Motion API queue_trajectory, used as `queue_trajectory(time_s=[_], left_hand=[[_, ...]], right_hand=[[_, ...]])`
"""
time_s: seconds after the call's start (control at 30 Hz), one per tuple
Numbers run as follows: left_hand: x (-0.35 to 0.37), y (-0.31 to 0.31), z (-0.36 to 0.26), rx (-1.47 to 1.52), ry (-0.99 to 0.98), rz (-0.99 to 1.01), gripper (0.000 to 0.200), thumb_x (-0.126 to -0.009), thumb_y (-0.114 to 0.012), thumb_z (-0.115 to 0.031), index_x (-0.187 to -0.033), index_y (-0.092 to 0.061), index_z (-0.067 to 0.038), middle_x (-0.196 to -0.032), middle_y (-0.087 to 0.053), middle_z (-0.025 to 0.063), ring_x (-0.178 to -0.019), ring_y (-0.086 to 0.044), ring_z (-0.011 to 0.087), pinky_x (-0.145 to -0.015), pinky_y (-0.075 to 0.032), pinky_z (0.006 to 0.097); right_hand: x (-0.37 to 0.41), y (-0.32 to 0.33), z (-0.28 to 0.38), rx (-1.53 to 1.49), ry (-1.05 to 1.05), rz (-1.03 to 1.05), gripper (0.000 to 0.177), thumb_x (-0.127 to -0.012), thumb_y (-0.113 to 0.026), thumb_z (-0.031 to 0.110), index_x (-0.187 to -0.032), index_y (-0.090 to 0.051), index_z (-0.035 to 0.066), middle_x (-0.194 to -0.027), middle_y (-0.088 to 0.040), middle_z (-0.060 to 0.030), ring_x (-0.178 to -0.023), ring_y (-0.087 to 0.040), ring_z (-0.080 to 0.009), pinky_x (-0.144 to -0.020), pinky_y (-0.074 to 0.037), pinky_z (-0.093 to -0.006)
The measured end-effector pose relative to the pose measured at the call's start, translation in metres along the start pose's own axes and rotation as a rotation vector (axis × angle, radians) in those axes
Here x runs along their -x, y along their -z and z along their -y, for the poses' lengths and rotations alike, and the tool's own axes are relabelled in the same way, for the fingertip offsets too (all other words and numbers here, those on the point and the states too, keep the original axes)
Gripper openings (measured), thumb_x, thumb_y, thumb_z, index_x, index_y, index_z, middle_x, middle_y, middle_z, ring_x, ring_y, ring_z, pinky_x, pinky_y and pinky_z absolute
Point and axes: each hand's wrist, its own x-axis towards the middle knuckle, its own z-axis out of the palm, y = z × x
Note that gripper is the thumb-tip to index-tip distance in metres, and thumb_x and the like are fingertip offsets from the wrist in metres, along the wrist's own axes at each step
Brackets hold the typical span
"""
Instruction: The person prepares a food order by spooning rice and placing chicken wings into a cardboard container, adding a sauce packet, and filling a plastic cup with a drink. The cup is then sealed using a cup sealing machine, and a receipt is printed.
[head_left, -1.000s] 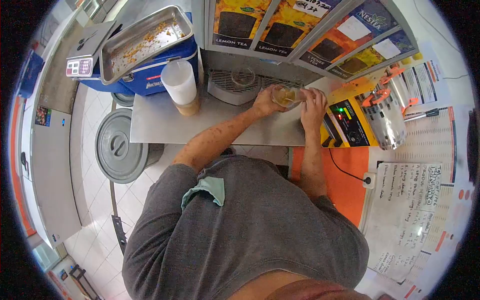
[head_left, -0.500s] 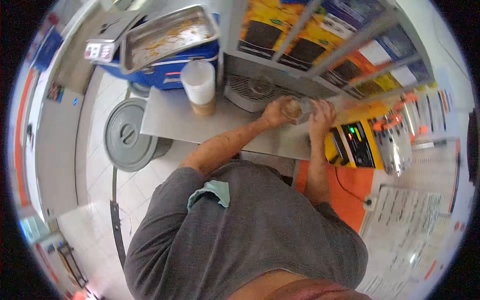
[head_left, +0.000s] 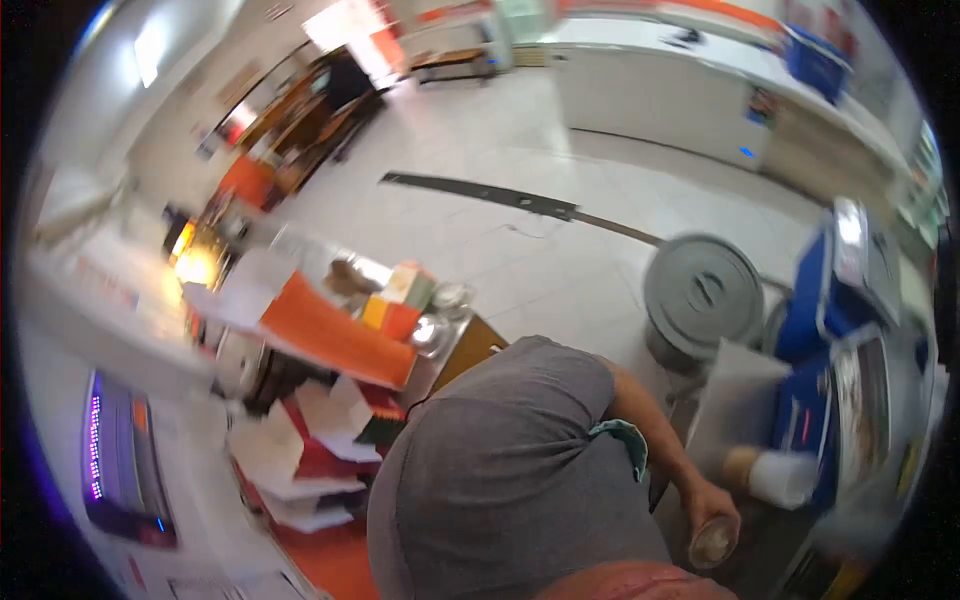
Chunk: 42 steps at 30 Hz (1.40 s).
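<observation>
My left hand point(head_left: 712, 505) is wrapped round a small clear cup point(head_left: 712, 545), whose contents look pale and blurred. The hand is low at the right, over the counter's near side. Beyond it, a tall translucent container point(head_left: 788, 478) with a tan lower part stands on the metal counter point(head_left: 735, 390). A green cloth point(head_left: 628, 443) hangs at my shirt beside the left arm. My right hand is out of view.
A lidded grey bin point(head_left: 703, 290) stands on the floor beside the counter. Behind the counter are a blue cooler point(head_left: 805, 410) and a metal tray point(head_left: 862, 400). White and red folded cartons point(head_left: 310, 440) lie on the left, near a purple-lit device point(head_left: 125, 455).
The view has swung left, bringing the room, floor and cartons into sight. My left hand still holds the cup; my right hand, earlier touching the cup, has left the view.
</observation>
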Motion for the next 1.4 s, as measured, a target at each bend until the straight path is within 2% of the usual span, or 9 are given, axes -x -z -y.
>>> queue_trajectory(time_s=[0.33,0.43,0.5,0.67,0.7,0.77,0.83,1.27,1.4], left_hand=[[0.064,0.081,-0.039,-0.144,0.062,-0.163,0.080,-0.056,-0.087,-0.043,-0.117,-0.052,-0.006,-0.116,-0.057,0.0120,-0.108,-0.056,0.0247,-0.087,-0.046,0.0356],[0.069,0.079,-0.039,-0.070,0.028,-0.158,0.077,-0.061,-0.086,-0.035,-0.124,-0.049,-0.008,-0.124,-0.051,0.0120,-0.116,-0.049,0.0264,-0.092,-0.044,0.0385],[0.074,0.082,-0.043,-0.115,0.134,-0.056,0.078,-0.063,-0.084,-0.027,-0.129,-0.046,-0.010,-0.127,-0.050,0.0112,-0.122,-0.044,0.0264,-0.098,-0.040,0.0400],[0.073,0.038,0.003,-0.232,0.403,0.083,0.079,-0.061,-0.085,-0.018,-0.128,-0.045,-0.008,-0.124,-0.053,0.0098,-0.115,-0.051,0.0240,-0.094,-0.046,0.0382],[0.064,0.027,-0.002,-0.184,0.470,0.118,0.080,-0.061,-0.086,-0.017,-0.128,-0.044,-0.008,-0.124,-0.053,0.0093,-0.114,-0.052,0.0239,-0.096,-0.045,0.0385],[0.061,-0.002,0.023,-0.044,0.463,0.105,0.078,-0.060,-0.086,-0.020,-0.126,-0.046,-0.008,-0.121,-0.056,0.0107,-0.114,-0.053,0.0248,-0.098,-0.043,0.0366],[0.055,-0.030,0.034,-0.015,0.464,0.125,0.078,-0.060,-0.086,-0.020,-0.126,-0.046,-0.007,-0.121,-0.056,0.0107,-0.113,-0.054,0.0242,-0.097,-0.043,0.0364],[0.029,-0.108,0.087,-0.035,0.496,-0.005,0.078,-0.059,-0.086,-0.025,-0.123,-0.047,-0.005,-0.118,-0.057,0.0113,-0.112,-0.055,0.0233,-0.095,-0.044,0.0359],[0.014,-0.124,0.105,0.104,0.428,-0.075,0.076,-0.057,-0.086,-0.019,-0.121,-0.049,-0.005,-0.117,-0.057,0.0114,-0.111,-0.055,0.0252,-0.095,-0.045,0.0372]], right_hand=[[-0.064,-0.149,0.082,-0.234,-0.080,0.076,0.047,-0.091,-0.053,0.027,-0.130,-0.045,0.003,-0.124,-0.051,-0.0150,-0.110,-0.051,-0.0287,-0.097,-0.039,-0.0399],[-0.055,-0.052,0.017,-0.058,-0.276,-0.132,0.048,-0.091,-0.052,0.027,-0.131,-0.044,0.003,-0.125,-0.051,-0.0149,-0.111,-0.050,-0.0290,-0.097,-0.039,-0.0401],[-0.010,0.115,-0.004,0.191,-0.487,-0.431,0.048,-0.091,-0.052,0.028,-0.132,-0.043,0.003,-0.125,-0.051,-0.0149,-0.111,-0.050,-0.0292,-0.098,-0.039,-0.0402],[0.341,0.478,0.041,0.908,-0.958,-1.160,0.050,-0.091,-0.051,0.028,-0.133,-0.041,0.003,-0.126,-0.050,-0.0148,-0.112,-0.050,-0.0296,-0.098,-0.039,-0.0406],[0.328,0.472,0.064,1.041,-1.012,-1.223,0.050,-0.091,-0.051,0.028,-0.133,-0.041,0.003,-0.126,-0.050,-0.0148,-0.112,-0.050,-0.0296,-0.098,-0.039,-0.0406],[0.281,0.470,0.129,0.254,-0.768,-1.374,0.068,-0.077,-0.072,0.008,-0.133,-0.032,0.002,-0.119,-0.049,-0.0191,-0.105,-0.053,-0.0284,-0.090,-0.046,-0.0367],[0.271,0.478,0.147,0.494,-0.941,-1.285,0.063,-0.082,-0.068,0.012,-0.133,-0.031,0.004,-0.114,-0.052,-0.0204,-0.100,-0.056,-0.0288,-0.082,-0.048,-0.0381],[0.258,0.516,0.157,0.487,-0.715,-1.250,0.071,-0.084,-0.067,0.015,-0.137,-0.022,0.001,-0.122,-0.046,-0.0251,-0.107,-0.054,-0.0331,-0.085,-0.049,-0.0431],[0.264,0.526,0.154,0.578,-0.774,-1.275,0.056,-0.084,-0.065,0.007,-0.130,-0.033,0.003,-0.114,-0.047,-0.0143,-0.092,-0.051,-0.0213,-0.083,-0.043,-0.0338]])
